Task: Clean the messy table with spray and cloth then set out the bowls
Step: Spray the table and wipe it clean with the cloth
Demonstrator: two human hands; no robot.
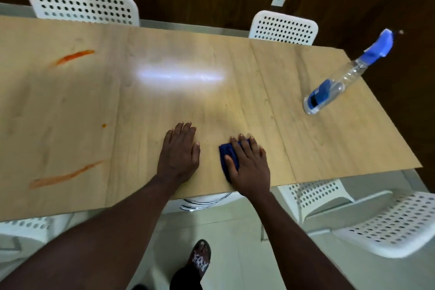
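Flat-palmed, the right hand [249,165] presses a blue cloth [227,152] near the table's [141,106] front edge; the left hand [180,152] lies open, empty, beside it.

Soft, slightly blurry view; overhead glare streaks the table [270,101], edges bowed, perhaps by the wide lens.

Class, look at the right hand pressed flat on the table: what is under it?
A blue cloth lies under the right hand, on the table. Only its left part and a strip between the fingers show; the rest is covered by the hand.
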